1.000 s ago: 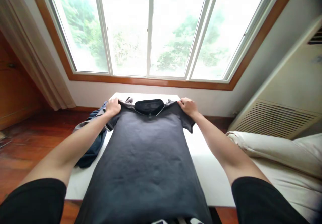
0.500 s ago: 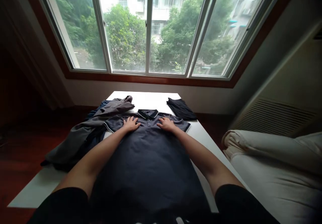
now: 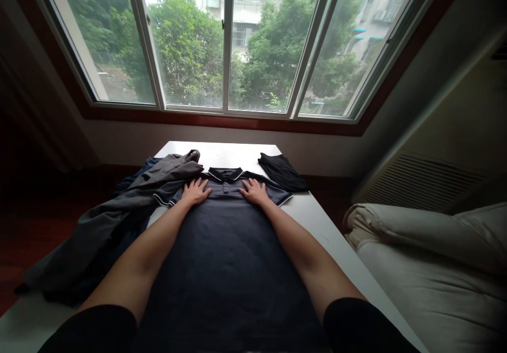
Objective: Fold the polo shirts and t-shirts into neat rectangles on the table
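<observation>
A dark polo shirt point(image 3: 233, 247) with a black, white-edged collar is spread front side up on the white table point(image 3: 336, 247), its collar toward the window. My left hand point(image 3: 195, 192) lies flat on the left side of its chest, fingers spread. On the other side of the buttons, my right hand point(image 3: 254, 191) rests flat near the right shoulder, fingers apart. Neither hand grips the cloth. The shirt's sleeves stick out to both sides, with white trim at their ends. Its lower part runs down toward my body.
Left of the shirt lies a heap of grey and blue clothes point(image 3: 130, 200), hanging past the table's edge. A folded black garment point(image 3: 282, 171) sits at the far right corner. A beige sofa point(image 3: 428, 268) stands on the right, and a window point(image 3: 225, 52) is ahead.
Both hands have moved slightly outward and away from me over the shirt's chest. The cloth there looks smoother. My view has shifted a little.
</observation>
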`<state>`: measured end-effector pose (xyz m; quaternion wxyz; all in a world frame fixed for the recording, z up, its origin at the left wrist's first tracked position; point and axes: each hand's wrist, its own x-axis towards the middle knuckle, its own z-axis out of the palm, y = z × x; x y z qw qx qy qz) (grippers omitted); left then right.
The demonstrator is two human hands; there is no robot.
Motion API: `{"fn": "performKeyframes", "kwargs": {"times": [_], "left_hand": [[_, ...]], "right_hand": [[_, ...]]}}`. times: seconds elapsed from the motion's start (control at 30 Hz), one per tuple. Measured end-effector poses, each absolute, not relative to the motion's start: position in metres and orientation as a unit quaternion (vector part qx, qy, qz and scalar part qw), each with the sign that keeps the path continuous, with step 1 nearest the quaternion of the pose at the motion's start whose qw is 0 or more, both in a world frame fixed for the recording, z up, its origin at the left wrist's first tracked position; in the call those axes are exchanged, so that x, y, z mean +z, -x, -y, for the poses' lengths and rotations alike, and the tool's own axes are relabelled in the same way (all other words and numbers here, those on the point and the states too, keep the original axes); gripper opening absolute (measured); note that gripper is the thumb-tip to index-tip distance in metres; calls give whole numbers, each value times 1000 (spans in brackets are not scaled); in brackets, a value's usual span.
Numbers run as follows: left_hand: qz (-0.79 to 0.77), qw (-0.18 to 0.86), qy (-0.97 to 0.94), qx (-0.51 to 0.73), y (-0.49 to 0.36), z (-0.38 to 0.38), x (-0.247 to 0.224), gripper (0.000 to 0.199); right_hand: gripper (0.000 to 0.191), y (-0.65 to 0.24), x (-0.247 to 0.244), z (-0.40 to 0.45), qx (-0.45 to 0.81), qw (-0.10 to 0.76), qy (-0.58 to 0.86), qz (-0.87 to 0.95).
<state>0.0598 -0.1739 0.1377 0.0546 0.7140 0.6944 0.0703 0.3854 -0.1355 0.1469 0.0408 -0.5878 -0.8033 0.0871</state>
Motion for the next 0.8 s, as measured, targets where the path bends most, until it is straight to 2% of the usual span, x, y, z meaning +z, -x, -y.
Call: {"fn": "performKeyframes", "kwargs": {"times": [0.2, 0.33, 0.47, 0.67, 0.8], "left_hand": [[-701, 49, -707, 79, -64, 173, 149, 72], [-671, -9, -730, 133, -84, 197, 160, 58], [-547, 15, -822, 161, -138, 252, 164, 50], [-289, 100, -946, 111, -231, 374, 172, 69], [-203, 130, -967, 82, -250, 427, 188, 70]], "right_hand": [[67, -384, 150, 130, 94, 67, 574, 811], [50, -407, 162, 132, 73, 146, 556, 815], [42, -452, 176, 134, -5, 214, 650, 729], [42, -504, 173, 152, -61, 188, 773, 603], [53, -510, 171, 165, -49, 163, 780, 603]]}}
